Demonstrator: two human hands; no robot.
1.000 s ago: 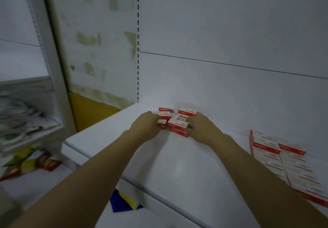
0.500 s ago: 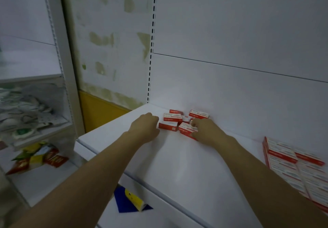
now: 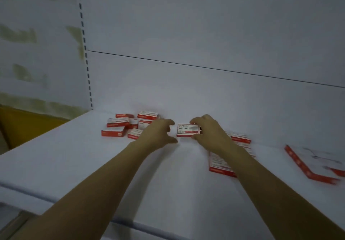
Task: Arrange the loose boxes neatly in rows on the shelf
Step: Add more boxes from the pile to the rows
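Several small red-and-white boxes lie in a loose pile (image 3: pixel 128 125) at the back left of the white shelf (image 3: pixel 74 161). My right hand (image 3: pixel 207 132) grips one such box (image 3: pixel 187 130), its printed white face turned towards me, just right of the pile. My left hand (image 3: pixel 158 132) hovers beside it with fingers spread, holding nothing, and covers the pile's right end. Behind my right forearm lies a neat block of boxes (image 3: pixel 235 150), partly hidden.
A flattened red-and-white carton (image 3: pixel 309 163) lies at the right of the shelf. The white back panel (image 3: pixel 205 90) rises straight behind the boxes. A perforated upright (image 3: pixel 85 53) marks the shelf's left corner, with a yellow board (image 3: pixel 28 124) beyond it.
My right hand has lifted one box out of the pile and carried it right. My left hand has left the pile and spread its fingers. The view has swung right and closer.
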